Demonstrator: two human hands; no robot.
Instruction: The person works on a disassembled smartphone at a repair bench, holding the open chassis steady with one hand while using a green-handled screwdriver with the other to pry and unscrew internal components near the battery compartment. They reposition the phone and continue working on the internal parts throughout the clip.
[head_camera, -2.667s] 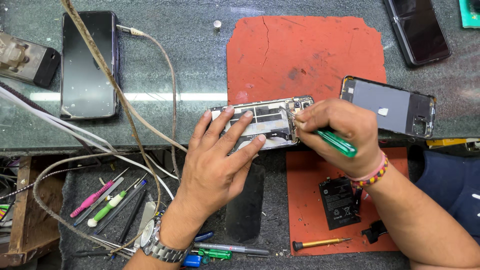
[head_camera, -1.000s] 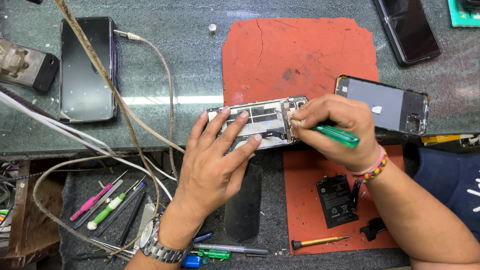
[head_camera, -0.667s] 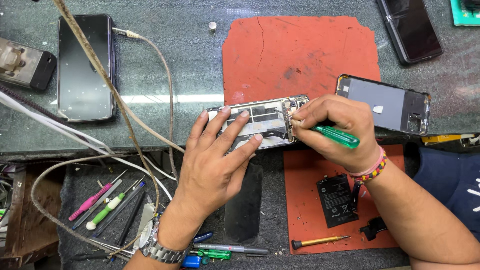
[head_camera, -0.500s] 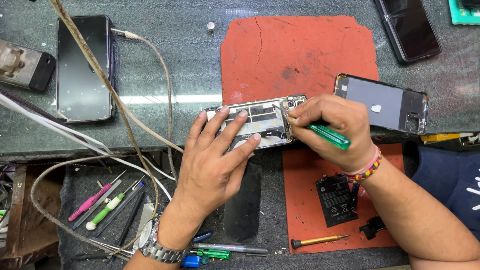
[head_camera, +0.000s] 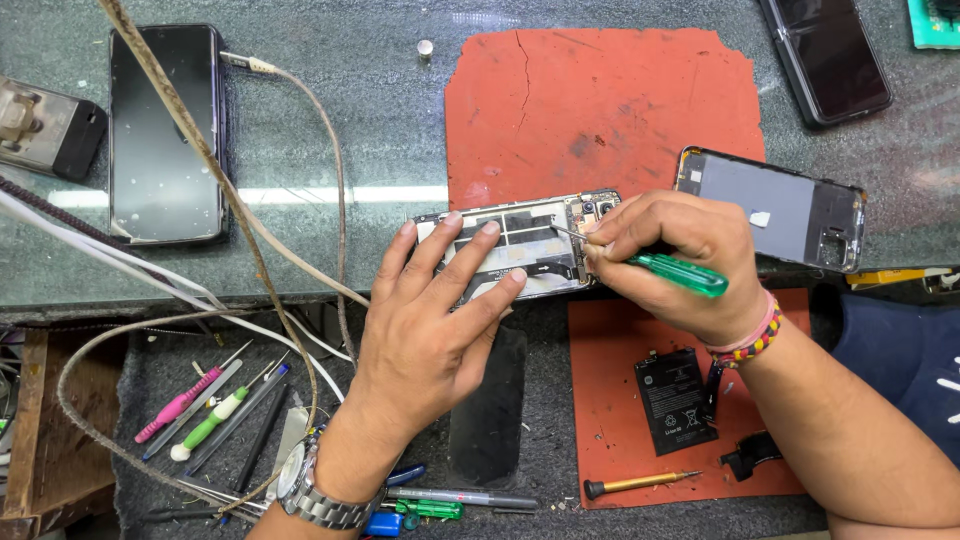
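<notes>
1. My right hand (head_camera: 672, 262) is closed around a green-handled screwdriver (head_camera: 680, 272); its thin metal tip touches the upper right corner of the opened phone (head_camera: 520, 245), near the camera part.
2. My left hand (head_camera: 430, 320) lies flat with fingers spread apart on the opened phone, pressing it down and gripping nothing; a metal wristwatch (head_camera: 315, 495) is on this wrist.
3. The opened phone lies face down at the front edge of the glass worktop (head_camera: 380, 110), just below the large red mat (head_camera: 600, 105).
4. To the right of my right hand lies a grey back cover (head_camera: 775, 210); under it, on a smaller red mat (head_camera: 610, 400), are a black battery (head_camera: 675, 400) and a yellow-handled screwdriver (head_camera: 640, 484).
5. At the far left edge a black phone (head_camera: 165, 135) lies with a cable (head_camera: 310, 130) plugged in; pink and green tools (head_camera: 200, 410) lie on the lower shelf.
</notes>
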